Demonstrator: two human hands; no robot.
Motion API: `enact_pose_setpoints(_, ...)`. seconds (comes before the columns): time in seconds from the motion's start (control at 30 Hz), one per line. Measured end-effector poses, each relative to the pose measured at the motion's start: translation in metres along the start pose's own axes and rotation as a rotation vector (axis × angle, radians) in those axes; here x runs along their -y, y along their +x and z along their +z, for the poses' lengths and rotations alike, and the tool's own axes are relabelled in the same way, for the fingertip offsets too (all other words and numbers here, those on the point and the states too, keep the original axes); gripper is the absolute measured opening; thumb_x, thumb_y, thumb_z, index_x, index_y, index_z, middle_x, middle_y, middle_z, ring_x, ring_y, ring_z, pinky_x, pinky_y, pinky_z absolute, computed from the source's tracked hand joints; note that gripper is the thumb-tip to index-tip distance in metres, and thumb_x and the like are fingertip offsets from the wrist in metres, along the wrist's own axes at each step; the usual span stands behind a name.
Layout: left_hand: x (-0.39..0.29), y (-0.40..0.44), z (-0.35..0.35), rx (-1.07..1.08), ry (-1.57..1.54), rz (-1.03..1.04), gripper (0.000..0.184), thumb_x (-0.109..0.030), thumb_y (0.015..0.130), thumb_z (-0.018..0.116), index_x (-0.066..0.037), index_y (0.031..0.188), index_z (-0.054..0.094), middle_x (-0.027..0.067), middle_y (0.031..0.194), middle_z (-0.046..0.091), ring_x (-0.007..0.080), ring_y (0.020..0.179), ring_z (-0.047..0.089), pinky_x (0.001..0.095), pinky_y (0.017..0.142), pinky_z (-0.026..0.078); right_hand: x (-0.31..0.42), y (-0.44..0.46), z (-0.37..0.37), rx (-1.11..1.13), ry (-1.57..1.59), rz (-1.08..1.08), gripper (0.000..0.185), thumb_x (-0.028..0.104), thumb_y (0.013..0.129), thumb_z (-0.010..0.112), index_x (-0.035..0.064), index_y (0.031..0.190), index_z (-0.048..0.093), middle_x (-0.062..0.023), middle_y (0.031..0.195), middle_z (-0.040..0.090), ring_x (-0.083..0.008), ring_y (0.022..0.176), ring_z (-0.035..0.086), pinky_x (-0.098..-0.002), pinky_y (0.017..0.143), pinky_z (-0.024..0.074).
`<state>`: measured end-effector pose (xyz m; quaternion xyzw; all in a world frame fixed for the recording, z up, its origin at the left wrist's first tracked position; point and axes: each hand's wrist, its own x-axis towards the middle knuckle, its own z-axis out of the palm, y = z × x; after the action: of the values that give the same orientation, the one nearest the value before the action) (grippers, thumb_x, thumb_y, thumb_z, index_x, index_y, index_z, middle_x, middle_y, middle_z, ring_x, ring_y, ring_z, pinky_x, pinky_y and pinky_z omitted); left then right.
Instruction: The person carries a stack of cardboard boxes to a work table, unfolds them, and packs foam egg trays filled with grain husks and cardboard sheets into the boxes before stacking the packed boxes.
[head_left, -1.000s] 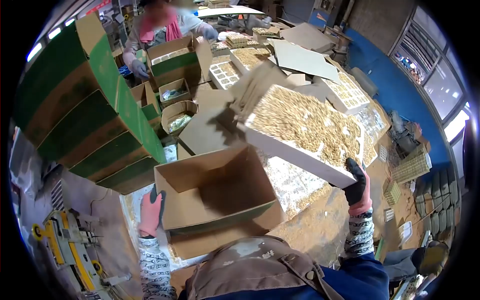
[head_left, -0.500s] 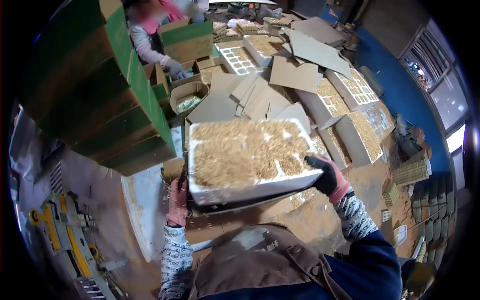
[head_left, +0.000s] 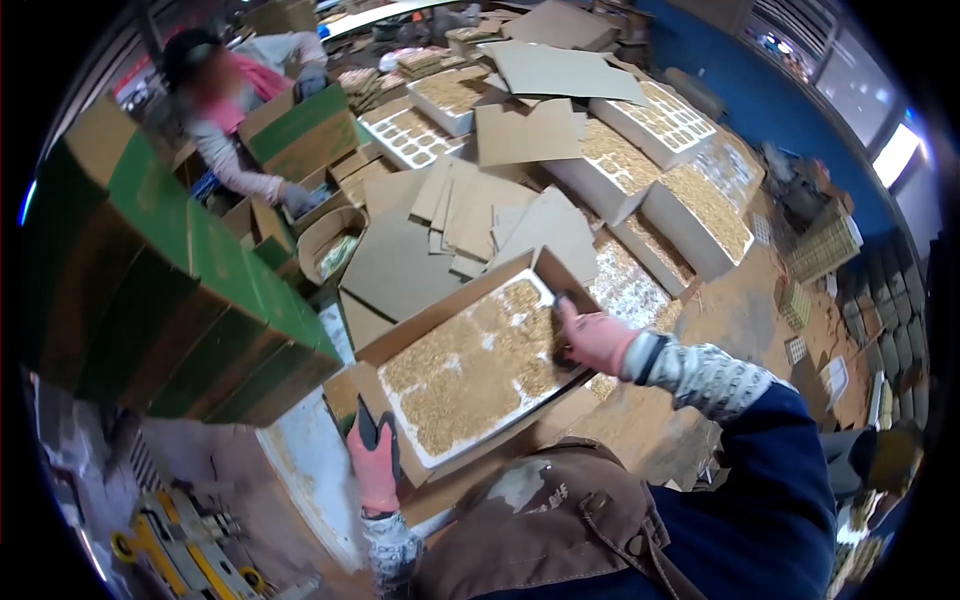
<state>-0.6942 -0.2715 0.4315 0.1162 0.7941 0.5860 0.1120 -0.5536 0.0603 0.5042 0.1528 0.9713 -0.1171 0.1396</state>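
The white tray [head_left: 425, 459] lies between my two hands, tilted a little and sitting inside a cardboard box [head_left: 557, 272], its top spread with brown husk-like flakes [head_left: 455, 382]. My right hand [head_left: 597, 340] is at the tray's right end, dark fingertips turned down by the box's right wall; I cannot tell whether they pinch the tray, the wall or both, since the contact is hidden behind my own glove. My left hand [head_left: 374, 457] is at the box's left end, thumb and fingers spread into a V, the palm side toward the cardboard; whether it touches is hard to make out.

Straight beyond my grip, flat cardboard pieces [head_left: 462, 205] lie overlapped. Past my right hand and farther off stand more white trays [head_left: 698, 222], also covered with flakes. Beyond my left hand rises a stack of green-banded boxes [head_left: 180, 300], with a rounded carton [head_left: 328, 246] behind its far end. Farther out on that side, a co-worker's gloved hand [head_left: 298, 198] reaches to a small open box. Below my left hand is a yellow machine [head_left: 165, 548], and nearest me hangs my brown apron [head_left: 540, 510].
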Motion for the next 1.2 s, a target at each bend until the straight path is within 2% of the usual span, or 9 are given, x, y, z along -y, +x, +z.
enact_pose_setpoints(0.17,-0.023,0.005,-0.002,0.065,0.065,-0.020,0.045,-0.006,0.078,0.063,0.005,0.119,0.048,0.0161,0.113,0.053,0.0227,0.102,0.050,0.0330,0.089,0.040,0.019,0.032,-0.008,0.232,-0.415,-0.135,0.024,0.017,0.072,0.059,0.0050,0.092,0.063,-0.0082,0.079,0.066,-0.0244,0.075,0.064,-0.0344,0.062,0.0499)
enact_pose_setpoints(0.3,-0.015,0.004,0.002,-0.085,0.040,-0.089,0.042,-0.002,0.077,0.060,0.006,0.117,0.049,0.0128,0.107,0.054,0.0187,0.096,0.050,0.0312,0.084,0.043,-0.032,0.035,-0.041,-0.597,0.473,-0.534,0.047,0.029,0.074,0.067,0.0122,0.117,0.055,-0.0124,0.096,0.064,-0.0243,0.079,0.063,-0.0356,0.070,0.0503)
enact_pose_setpoints(0.5,-0.057,0.010,0.016,0.059,0.295,-0.223,0.044,-0.001,0.077,0.056,0.005,0.119,0.045,0.0109,0.108,0.055,0.0165,0.095,0.052,0.0288,0.082,0.044,-0.229,0.154,0.088,-0.658,1.295,0.705,0.070,0.023,0.072,0.072,-0.0028,0.127,0.038,-0.0112,0.105,0.060,-0.0166,0.074,0.061,-0.0292,0.069,0.0512)
enact_pose_setpoints(0.6,-0.035,0.005,0.010,-0.126,0.143,-0.376,0.041,-0.003,0.080,0.057,-0.003,0.119,0.046,0.0055,0.084,0.057,0.0111,0.064,0.052,0.0222,0.050,0.042,-0.237,0.221,0.138,-0.568,1.632,0.441,0.069,0.024,0.071,0.074,-0.0094,0.121,0.040,-0.0127,0.106,0.059,-0.0162,0.082,0.059,-0.0279,0.070,0.0497)
enact_pose_setpoints(0.7,0.011,-0.001,-0.014,-0.268,0.135,-0.380,0.048,-0.008,0.079,0.060,-0.006,0.123,0.041,0.0075,0.092,0.056,0.0147,0.071,0.056,0.0246,0.054,0.046,-0.191,0.257,0.120,-0.324,1.674,0.437,0.063,0.028,0.074,0.070,-0.0050,0.121,0.044,-0.0117,0.109,0.059,-0.0172,0.089,0.058,-0.0282,0.075,0.0481)
enact_pose_setpoints(0.77,-0.015,0.001,0.004,-0.183,0.213,-0.372,0.043,-0.011,0.082,0.059,-0.003,0.121,0.044,0.0127,0.107,0.053,0.0215,0.090,0.054,0.0298,0.073,0.046,-0.179,0.252,0.083,-0.298,1.261,-0.143,0.058,0.034,0.077,0.066,0.0010,0.120,0.046,-0.0118,0.105,0.060,-0.0229,0.092,0.057,-0.0323,0.083,0.0452)
enact_pose_setpoints(0.83,-0.094,-0.002,0.044,-0.050,0.482,-0.414,0.030,-0.013,0.086,0.054,-0.002,0.114,0.053,0.0184,0.113,0.051,0.0293,0.101,0.051,0.0343,0.087,0.042,-0.163,0.222,0.044,-0.362,1.000,0.114,0.056,0.038,0.079,0.062,0.0053,0.122,0.047,-0.0140,0.105,0.058,-0.0297,0.100,0.053,-0.0363,0.092,0.0392)
enact_pose_setpoints(0.97,-0.052,-0.006,0.027,-0.065,0.677,-0.208,0.030,-0.013,0.085,0.058,0.002,0.111,0.054,0.0163,0.113,0.051,0.0251,0.100,0.051,0.0358,0.084,0.043,-0.223,0.166,-0.001,-1.499,0.997,0.621,0.056,0.026,0.082,0.061,-0.0039,0.125,0.040,-0.0200,0.113,0.050,-0.0305,0.103,0.050,-0.0400,0.093,0.0365)
enact_pose_setpoints(1.2,-0.036,0.004,0.017,-0.117,0.066,-0.480,0.046,-0.016,0.083,0.062,0.002,0.121,0.044,0.0077,0.111,0.051,0.0152,0.093,0.050,0.0264,0.073,0.044,-0.346,0.247,-0.013,-1.186,1.272,0.916,0.107,0.061,0.072,0.058,-0.0037,0.139,0.004,-0.0329,0.140,0.012,-0.0417,0.129,0.022,-0.0399,0.105,0.0243)
